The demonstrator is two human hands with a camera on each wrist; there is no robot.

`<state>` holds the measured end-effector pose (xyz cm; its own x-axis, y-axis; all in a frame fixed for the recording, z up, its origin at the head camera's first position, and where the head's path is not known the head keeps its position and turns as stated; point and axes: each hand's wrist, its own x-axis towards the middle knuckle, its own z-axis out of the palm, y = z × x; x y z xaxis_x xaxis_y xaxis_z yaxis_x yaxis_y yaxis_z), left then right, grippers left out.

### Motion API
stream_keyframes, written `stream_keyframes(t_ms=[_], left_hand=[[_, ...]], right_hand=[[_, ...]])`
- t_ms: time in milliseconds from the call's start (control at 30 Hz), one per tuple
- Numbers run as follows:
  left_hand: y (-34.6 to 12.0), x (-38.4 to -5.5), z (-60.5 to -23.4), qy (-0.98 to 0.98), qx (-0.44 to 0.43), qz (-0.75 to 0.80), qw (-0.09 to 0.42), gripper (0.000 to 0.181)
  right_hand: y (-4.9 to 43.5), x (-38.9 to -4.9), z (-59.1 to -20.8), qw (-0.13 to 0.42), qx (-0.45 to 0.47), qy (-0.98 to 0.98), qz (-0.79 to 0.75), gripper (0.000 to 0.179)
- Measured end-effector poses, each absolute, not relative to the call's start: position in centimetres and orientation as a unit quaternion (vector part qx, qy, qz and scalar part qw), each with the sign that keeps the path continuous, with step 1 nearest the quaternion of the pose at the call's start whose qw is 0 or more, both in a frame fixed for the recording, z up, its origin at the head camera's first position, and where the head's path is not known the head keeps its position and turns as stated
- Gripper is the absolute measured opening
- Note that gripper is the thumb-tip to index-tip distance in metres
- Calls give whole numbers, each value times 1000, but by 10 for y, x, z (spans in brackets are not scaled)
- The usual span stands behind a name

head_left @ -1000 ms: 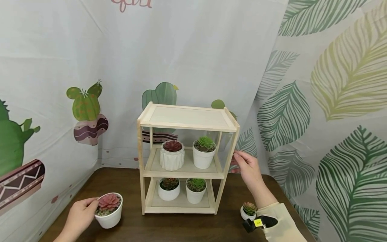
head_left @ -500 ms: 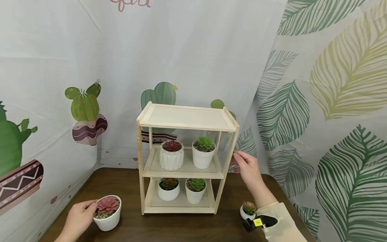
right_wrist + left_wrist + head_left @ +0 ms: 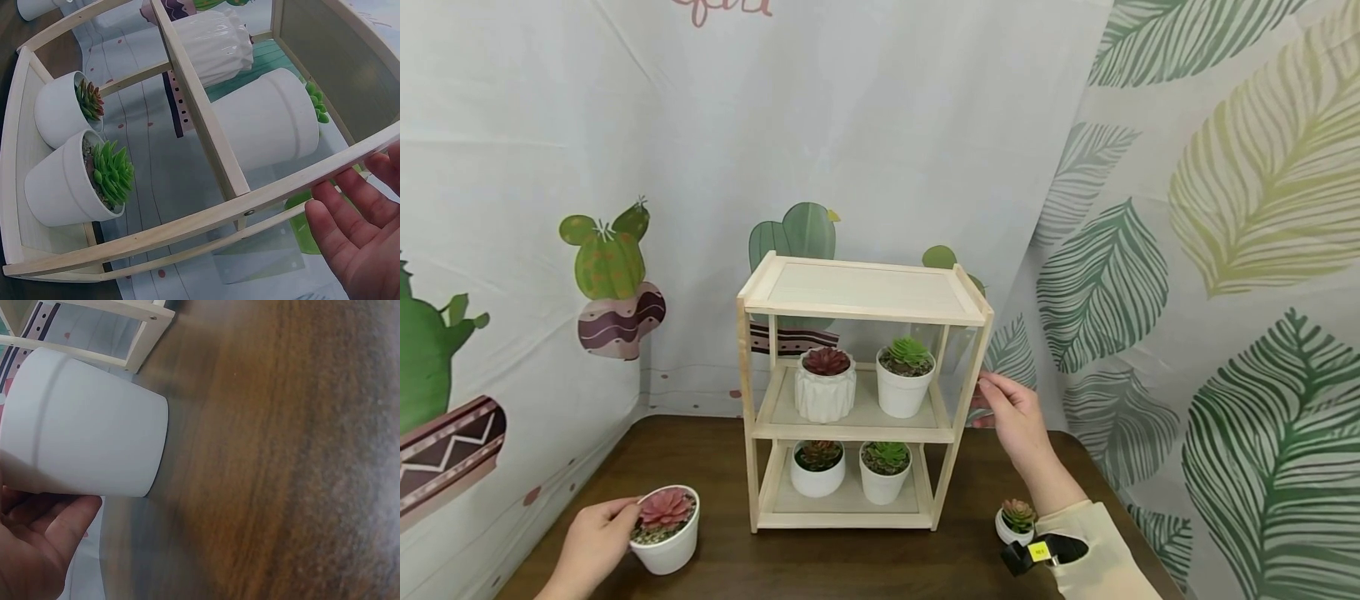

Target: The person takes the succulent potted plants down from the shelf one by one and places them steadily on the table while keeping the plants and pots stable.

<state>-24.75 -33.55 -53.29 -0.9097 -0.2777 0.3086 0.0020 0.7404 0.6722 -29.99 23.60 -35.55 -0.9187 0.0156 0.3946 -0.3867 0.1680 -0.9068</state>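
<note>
At the left of the table, my left hand (image 3: 597,537) grips a white pot with a pink succulent (image 3: 667,507) by its rim. In the left wrist view the fingers (image 3: 74,519) lie against the side of the pot (image 3: 94,428). My right hand (image 3: 1018,421) holds the right post of a small wooden shelf (image 3: 865,287) at about middle height. The right wrist view shows its fingers (image 3: 322,228) at that post, some partly behind it. A white ridged pot (image 3: 826,396) with a dark red succulent and a white pot (image 3: 906,392) with a green one stand on the middle tier.
On the bottom tier are a round white pot (image 3: 817,479) with a reddish succulent and a white pot (image 3: 884,483) with a green one. A small potted succulent (image 3: 1017,523) stands on the brown table (image 3: 820,562) beside my right forearm. Printed cloth hangs behind.
The pink succulent's pot has shifted slightly down and left with my left hand. My right hand stays at the shelf post, and the other pots keep their places.
</note>
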Motion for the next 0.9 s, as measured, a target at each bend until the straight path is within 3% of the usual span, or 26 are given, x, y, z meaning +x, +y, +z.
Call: stream_keyframes(t_ms=[233, 467, 633, 767, 900], left_hand=[[-335, -248, -532, -908, 86, -371, 175, 37], [-336, -245, -528, -878, 87, -465, 69, 48], [-336, -243, -518, -876, 89, -473, 22, 52], [-336, -243, -503, -885, 89, -457, 24, 54], [-336, -241, -487, -915, 65, -390, 77, 49]], right_hand=[[237, -299, -353, 155, 123, -750, 631, 36], [239, -300, -349, 141, 136, -756, 624, 38], [241, -299, -348, 132, 141, -762, 618, 39], [243, -297, -348, 129, 141, -767, 613, 39], [245, -295, -347, 126, 148, -776, 600, 41]])
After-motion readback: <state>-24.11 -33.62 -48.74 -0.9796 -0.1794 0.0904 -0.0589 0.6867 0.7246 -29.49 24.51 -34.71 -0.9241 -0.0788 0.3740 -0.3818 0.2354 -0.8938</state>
